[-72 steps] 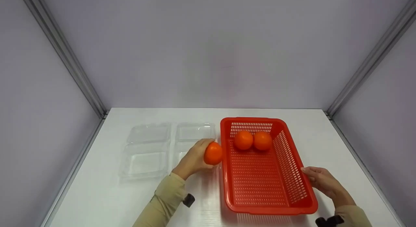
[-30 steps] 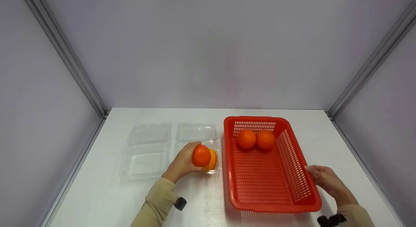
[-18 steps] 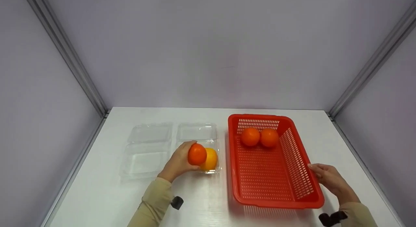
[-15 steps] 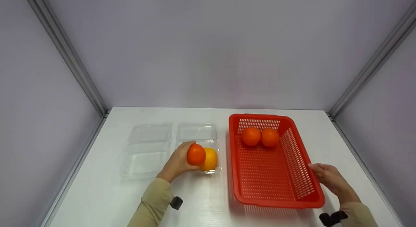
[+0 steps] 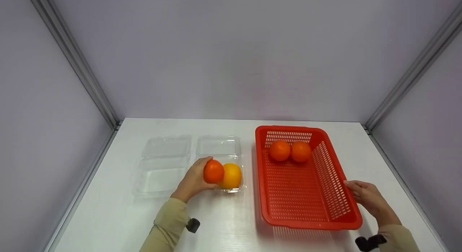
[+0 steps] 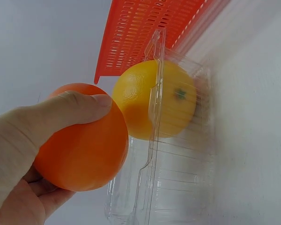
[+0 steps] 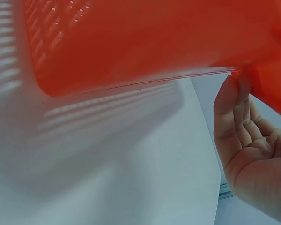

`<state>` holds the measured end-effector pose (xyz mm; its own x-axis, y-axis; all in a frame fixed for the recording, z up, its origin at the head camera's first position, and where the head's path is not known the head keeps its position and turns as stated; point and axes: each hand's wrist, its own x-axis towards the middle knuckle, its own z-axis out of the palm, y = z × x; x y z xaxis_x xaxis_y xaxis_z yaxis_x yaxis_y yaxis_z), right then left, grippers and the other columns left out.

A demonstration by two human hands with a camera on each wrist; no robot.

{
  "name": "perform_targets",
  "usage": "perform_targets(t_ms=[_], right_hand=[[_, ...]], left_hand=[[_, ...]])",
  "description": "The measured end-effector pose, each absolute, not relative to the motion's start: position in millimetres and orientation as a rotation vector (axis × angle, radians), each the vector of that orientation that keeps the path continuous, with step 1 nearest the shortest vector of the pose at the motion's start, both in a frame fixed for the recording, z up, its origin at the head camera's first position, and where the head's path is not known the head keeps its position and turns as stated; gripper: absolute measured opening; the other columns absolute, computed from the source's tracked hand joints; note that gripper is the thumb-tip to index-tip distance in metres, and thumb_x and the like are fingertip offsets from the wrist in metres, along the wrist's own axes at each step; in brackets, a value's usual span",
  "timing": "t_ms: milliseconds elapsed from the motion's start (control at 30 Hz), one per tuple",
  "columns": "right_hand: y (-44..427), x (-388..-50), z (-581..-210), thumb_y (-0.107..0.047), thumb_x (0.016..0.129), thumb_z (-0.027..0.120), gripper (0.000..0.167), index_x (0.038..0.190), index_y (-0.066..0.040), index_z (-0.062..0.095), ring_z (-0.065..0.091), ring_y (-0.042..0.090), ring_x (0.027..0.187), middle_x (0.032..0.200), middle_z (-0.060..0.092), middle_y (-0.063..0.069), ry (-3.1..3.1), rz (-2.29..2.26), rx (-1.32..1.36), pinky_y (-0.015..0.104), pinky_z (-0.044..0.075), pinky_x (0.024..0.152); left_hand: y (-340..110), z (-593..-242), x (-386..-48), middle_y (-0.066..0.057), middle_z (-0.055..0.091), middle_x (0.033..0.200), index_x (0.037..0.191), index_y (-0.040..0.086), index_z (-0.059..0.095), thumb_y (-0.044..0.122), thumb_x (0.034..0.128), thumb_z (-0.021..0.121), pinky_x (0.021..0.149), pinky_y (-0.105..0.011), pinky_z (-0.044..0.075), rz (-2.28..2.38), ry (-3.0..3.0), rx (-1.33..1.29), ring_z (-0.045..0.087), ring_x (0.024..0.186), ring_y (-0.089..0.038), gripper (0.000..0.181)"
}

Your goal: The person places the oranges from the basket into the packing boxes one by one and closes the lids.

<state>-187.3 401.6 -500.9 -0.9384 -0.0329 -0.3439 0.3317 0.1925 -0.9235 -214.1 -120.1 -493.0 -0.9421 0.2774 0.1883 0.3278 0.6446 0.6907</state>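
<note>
My left hand [image 5: 193, 179] grips a smooth reddish orange [image 5: 213, 171], thumb across its near side in the left wrist view. It hovers above the left part of a clear plastic clamshell box [image 5: 218, 147]. Inside that box, at the right, sits a yellow orange [image 5: 232, 176] with a green star-shaped stem mark [image 6: 180, 93]. My right hand [image 5: 369, 198] pinches the right rim of a red plastic basket [image 5: 265, 194]. Two reddish oranges, one left [image 5: 280, 150] and one right [image 5: 301, 151], touch each other at the basket's far end.
Another clear clamshell box [image 5: 161, 179] lies with its lid open at the left, holding nothing. All stands on a white table [image 5: 108, 216]. Pale panels [image 5: 231, 57] close in the back and both sides.
My left hand has carried the reddish orange leftward from the basket's left rim to over the box, uncovering the yellow orange. The basket has shifted right and slightly away with my right hand.
</note>
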Motion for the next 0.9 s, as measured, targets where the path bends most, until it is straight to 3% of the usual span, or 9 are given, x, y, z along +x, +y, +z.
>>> perform_targets(t_ms=[333,900], right_hand=[[397.0,-186.3,-500.5,-0.041,0.090,0.053,0.059,0.122,0.009,0.049,0.063,0.013,0.085,0.094,0.066,0.001,2.274,-1.701,0.357,0.028,0.052,0.076],[394.7,-185.2,-503.3,-0.043,0.089,0.054,0.069,0.128,0.012,0.039,0.062,0.011,0.084,0.095,0.064,-0.001,2.266,-1.742,0.400,0.028,0.052,0.075]], left_hand=[[-124.2,-495.8,-214.0,-0.014,0.049,0.126,0.131,0.001,0.042,0.010,0.0616,0.082,0.097,-0.050,0.038,-1.240,-2.784,-0.486,0.049,0.112,-0.031,0.080],[-128.4,-499.2,-213.8,-0.013,0.050,0.124,0.130,0.001,0.043,0.021,0.0622,0.084,0.097,-0.048,0.039,-1.215,-2.796,-0.464,0.050,0.111,-0.030,0.081]])
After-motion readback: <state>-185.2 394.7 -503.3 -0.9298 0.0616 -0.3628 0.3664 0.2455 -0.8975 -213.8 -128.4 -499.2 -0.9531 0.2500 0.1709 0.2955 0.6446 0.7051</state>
